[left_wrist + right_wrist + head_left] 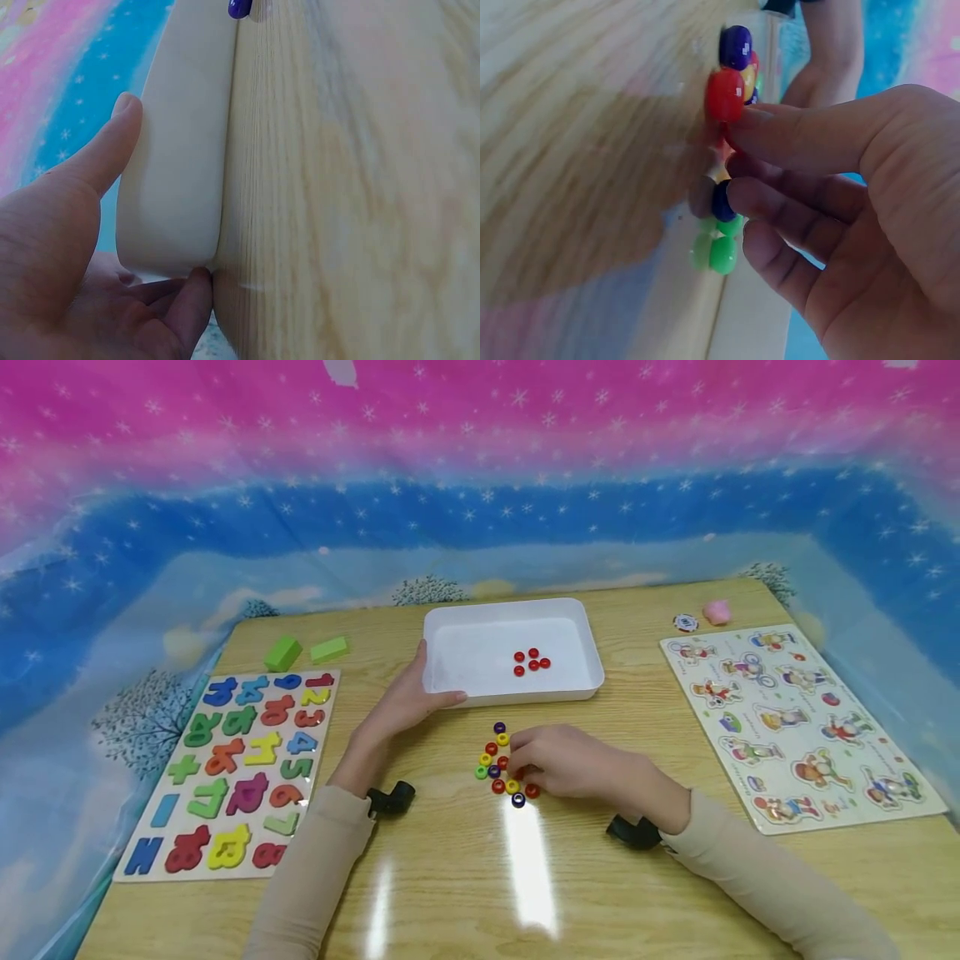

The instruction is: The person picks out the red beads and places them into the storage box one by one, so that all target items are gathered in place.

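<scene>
A white rectangular tray point(472, 652) sits at the table's middle, with several red ring beads point(533, 665) lying in its right half. My left hand point(405, 697) grips the tray's near left corner. In the left wrist view, the thumb lies against the tray wall point(180, 135) and fingertips touch its lower edge. Loose beads in red, yellow, green and purple lie on the table in front of the tray, among them a yellow bead point(512, 787). Over their right side, my right hand point(562, 760) pinches a red bead point(725, 141), mostly hidden by the thumb and fingers.
A number puzzle board point(174, 814) lies at the left, with green blocks point(282, 653) behind it. At the right is a picture puzzle board point(795, 735); a poker chip point(686, 623) and a small pink object point(717, 612) are beyond it. A patterned cloth point(480, 518) surrounds the table.
</scene>
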Motion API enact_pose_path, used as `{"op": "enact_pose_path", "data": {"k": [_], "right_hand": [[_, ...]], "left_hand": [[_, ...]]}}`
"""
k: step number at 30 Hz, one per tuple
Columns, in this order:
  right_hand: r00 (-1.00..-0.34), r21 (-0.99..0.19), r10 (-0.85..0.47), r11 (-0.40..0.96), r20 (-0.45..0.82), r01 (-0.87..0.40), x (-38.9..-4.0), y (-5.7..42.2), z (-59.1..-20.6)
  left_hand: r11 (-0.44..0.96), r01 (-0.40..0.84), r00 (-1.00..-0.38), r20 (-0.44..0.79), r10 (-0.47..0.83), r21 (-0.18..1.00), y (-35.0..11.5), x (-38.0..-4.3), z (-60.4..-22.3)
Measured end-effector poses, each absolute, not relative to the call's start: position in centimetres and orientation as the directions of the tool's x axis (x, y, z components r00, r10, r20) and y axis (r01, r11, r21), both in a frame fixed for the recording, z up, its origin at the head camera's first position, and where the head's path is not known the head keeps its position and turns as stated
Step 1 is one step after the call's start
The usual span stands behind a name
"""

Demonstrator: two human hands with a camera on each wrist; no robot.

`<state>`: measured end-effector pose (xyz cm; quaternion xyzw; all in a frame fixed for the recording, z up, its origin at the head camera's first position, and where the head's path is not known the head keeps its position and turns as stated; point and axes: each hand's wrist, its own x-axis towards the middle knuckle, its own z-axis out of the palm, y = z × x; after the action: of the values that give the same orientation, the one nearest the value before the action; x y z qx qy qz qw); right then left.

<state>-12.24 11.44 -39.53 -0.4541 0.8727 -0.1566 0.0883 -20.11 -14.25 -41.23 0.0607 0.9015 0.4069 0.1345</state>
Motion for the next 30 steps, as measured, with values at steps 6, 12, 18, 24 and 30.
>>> {"op": "enact_pose_path", "data": {"k": [6, 12, 18, 24, 30], "right_hand": [[-0.570, -0.324, -0.822, 0.544, -0.017, -0.774, -12.3, 11.2, -39.8], [-0.597, -0.350, -0.802, 0.554, 0.020, -0.755, -13.1, 11.8, -38.9], [-0.670, -0.401, -0.737, 0.589, 0.089, -0.702, -15.3, 12.6, -37.3], [-0.743, -0.445, -0.649, 0.624, 0.161, -0.642, -18.6, 13.5, -36.9], [-0.823, -0.514, -0.558, 0.677, 0.106, -0.526, -21.4, 14.3, -37.7]], "left_hand": [[0.667, 0.001, -0.957, -0.193, 0.218, 0.745, -14.4, -20.0, -41.1], [0.652, 0.012, -0.957, -0.179, 0.226, 0.758, -14.3, -20.0, -41.2], [0.648, 0.027, -0.956, -0.170, 0.239, 0.761, -14.3, -20.1, -41.3], [0.664, 0.015, -0.957, -0.182, 0.226, 0.747, -14.4, -20.1, -41.4], [0.667, 0.017, -0.958, -0.180, 0.226, 0.745, -14.2, -20.1, -41.2]]}}
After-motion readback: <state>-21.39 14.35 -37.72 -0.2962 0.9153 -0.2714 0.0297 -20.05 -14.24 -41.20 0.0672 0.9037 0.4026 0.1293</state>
